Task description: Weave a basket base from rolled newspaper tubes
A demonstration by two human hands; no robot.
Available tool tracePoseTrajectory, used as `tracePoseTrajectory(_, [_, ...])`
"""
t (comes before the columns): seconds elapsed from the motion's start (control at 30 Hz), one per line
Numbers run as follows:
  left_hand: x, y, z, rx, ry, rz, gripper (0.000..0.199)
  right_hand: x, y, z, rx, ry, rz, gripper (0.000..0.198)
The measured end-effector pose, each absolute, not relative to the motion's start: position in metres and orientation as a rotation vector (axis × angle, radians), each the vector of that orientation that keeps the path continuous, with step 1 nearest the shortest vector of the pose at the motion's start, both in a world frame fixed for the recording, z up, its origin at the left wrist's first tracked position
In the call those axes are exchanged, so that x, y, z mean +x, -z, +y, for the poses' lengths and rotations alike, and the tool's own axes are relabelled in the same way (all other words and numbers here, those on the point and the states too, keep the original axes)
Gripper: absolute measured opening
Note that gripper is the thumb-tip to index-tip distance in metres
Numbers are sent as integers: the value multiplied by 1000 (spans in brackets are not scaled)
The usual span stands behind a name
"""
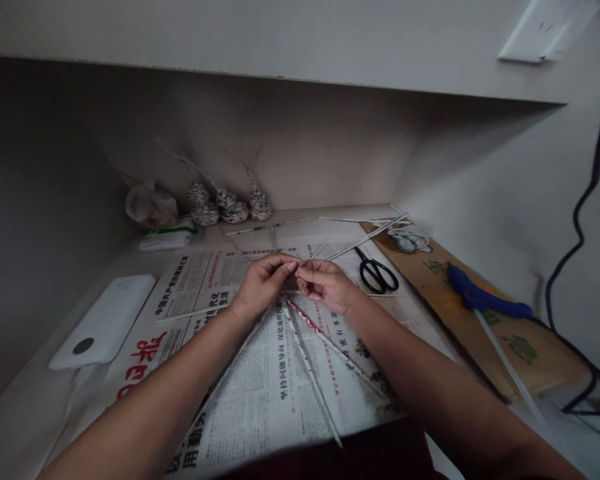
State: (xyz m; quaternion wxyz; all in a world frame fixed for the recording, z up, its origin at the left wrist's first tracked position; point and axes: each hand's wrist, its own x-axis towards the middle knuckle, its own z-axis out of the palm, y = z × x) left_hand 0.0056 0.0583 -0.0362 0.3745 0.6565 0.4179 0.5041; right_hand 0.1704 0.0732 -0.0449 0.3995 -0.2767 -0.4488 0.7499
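- Head view: we have both hands over the newspaper (250,407), near the middle of the table, where thin paper sticks (322,397) spread out like spokes from beneath our fingers.
- Our left hand (263,283) and right hand (327,283) meet at the fingertips, each with thumb and forefinger pinched on the sticks at their crossing; exactly which stick each grasps is hidden.
- We judge the step in hand to be folding or weaving at that crossing, and the form looks barely begun, since the spokes lie long and loose.
- Our next move, as we judge it, calls for keeping the crossing firm with 1 hand while the other guides a stick around its neighbour, without letting the spokes slip.
- As for direction, the spokes share no single long axis. The red-marked stick (307,320) slants from our fingers down to the right, towards our right forearm; a pale spoke runs steeply towards us, and another points left, nearly level.
- Beyond our hands, long sticks angle up to the right past the black scissors (379,275); 3 woven gourd shapes (233,207) stand along the back.
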Motion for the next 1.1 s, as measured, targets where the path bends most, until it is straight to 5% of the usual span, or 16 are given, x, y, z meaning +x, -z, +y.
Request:
tracePoseTrajectory(0.33, [-17, 30, 68, 1795, -1188, 1508, 37, 177, 45, 81, -864, -1590, -1315, 38])
tracePoseTrajectory(0.47, [-51, 30, 85, 1788, -702, 1943, 61, 186, 52, 96, -1132, -1245, -1436, 39])
tracePoseTrajectory(0.63, [-66, 32, 92, 1862, -354, 2066, 52, 193, 59, 97, -1310, -852, -1808, 7])
tracePoseTrajectory(1.1, [-73, 38, 95, 1851, -596, 2130, 30, 183, 49, 76, -1051, -596, -2338, 7])
